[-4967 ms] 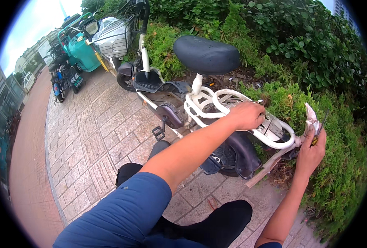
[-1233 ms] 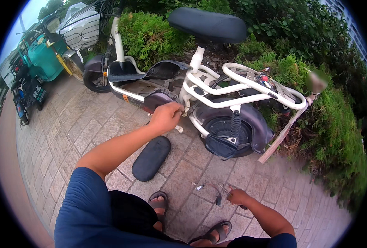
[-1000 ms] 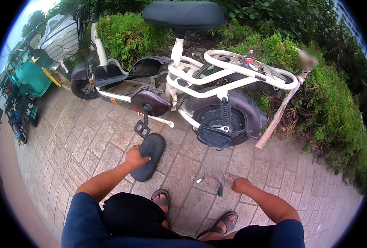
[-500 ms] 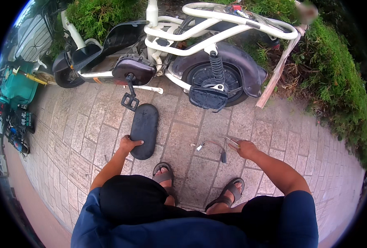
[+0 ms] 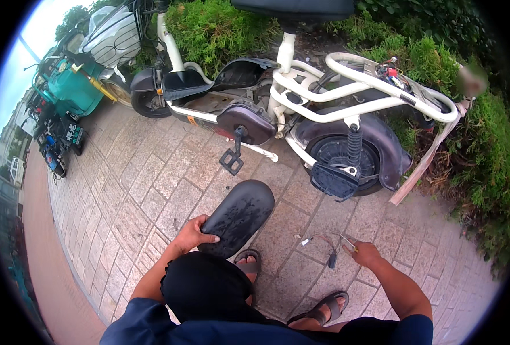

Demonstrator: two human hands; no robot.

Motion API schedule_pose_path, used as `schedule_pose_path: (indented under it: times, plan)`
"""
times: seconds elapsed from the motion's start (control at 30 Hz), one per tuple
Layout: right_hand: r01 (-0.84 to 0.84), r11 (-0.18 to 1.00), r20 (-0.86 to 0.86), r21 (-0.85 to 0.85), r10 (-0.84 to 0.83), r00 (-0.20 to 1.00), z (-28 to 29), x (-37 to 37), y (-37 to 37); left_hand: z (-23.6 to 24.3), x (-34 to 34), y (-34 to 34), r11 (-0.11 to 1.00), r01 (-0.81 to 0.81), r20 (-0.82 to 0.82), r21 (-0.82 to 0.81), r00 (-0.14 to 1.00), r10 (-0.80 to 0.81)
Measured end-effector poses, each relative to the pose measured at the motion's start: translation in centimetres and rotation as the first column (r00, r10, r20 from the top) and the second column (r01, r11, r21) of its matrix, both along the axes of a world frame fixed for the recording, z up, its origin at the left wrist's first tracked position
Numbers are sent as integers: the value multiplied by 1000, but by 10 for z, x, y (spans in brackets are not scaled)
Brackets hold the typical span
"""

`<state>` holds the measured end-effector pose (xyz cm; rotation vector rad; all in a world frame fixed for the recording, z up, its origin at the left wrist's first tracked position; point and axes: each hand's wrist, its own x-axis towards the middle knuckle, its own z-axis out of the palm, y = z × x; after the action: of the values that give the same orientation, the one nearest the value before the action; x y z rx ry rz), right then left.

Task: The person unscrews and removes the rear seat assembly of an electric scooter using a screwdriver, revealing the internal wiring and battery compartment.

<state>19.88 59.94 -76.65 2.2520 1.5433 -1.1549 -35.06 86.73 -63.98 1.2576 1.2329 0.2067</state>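
Observation:
My left hand (image 5: 194,234) grips the near end of a long oval black pad (image 5: 240,215), which looks like a scooter's rear seat cushion. The pad is tilted, its far end toward the right, with damp-looking marks on its top. My right hand (image 5: 363,253) is closed round a thin pointed tool (image 5: 348,241), like a small screwdriver. Close by its tip is a short wire harness (image 5: 324,238) with a white connector (image 5: 305,242) and a small black block (image 5: 331,259). Whether the fingers also hold the wires cannot be made out.
A white electric bike (image 5: 370,106) stands ahead by the hedge (image 5: 479,167), its rear frame bare with wires exposed. Its pedal (image 5: 231,162) juts toward me. A pale strip (image 5: 424,167) hangs from its rear. A teal three-wheeler (image 5: 74,86) is at far left. Paving lies underfoot.
My left hand has drawn the pad nearer and turned its far end to the right, off its earlier spot by the pedal. The view has shifted left; my right hand keeps the tool.

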Motion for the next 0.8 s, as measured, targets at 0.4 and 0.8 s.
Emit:
schedule_pose_path:
  times: [0.4, 0.8]
  plan:
    - [-164, 986, 52, 33, 162, 985, -8, 1, 17, 93, 47, 121, 837, -495, 563, -233, 633, 532]
    - [-265, 964, 44, -22, 265, 963, -20, 10, -11, 50, 131, 296, 658, -749, 478, 71, 605, 637]
